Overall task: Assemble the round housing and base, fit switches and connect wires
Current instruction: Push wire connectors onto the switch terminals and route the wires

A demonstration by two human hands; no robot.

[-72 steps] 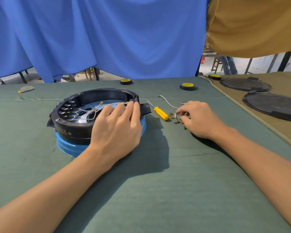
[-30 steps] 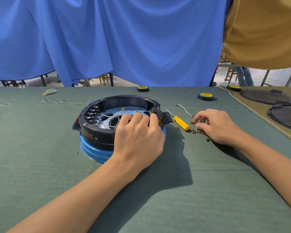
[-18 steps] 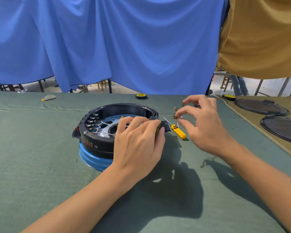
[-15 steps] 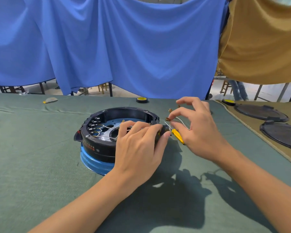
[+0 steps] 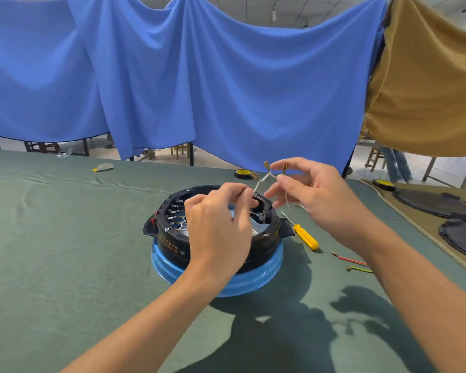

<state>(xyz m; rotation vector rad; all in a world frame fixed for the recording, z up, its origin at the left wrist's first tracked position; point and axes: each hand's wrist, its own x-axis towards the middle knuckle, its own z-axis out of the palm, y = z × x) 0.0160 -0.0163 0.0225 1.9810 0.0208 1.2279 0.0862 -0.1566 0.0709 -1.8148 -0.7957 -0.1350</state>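
wire slants up toward right hand

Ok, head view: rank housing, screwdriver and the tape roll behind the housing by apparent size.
1. Housing, clearly largest.
2. Screwdriver.
3. Tape roll, looks smallest, but it lies farther from the camera, so its rank against the screwdriver is unsure.

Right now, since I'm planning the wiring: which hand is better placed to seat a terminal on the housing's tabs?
Probably left: the left hand pinches the white wire just over the round housing, near its tabs; the right hand holds the terminals higher.
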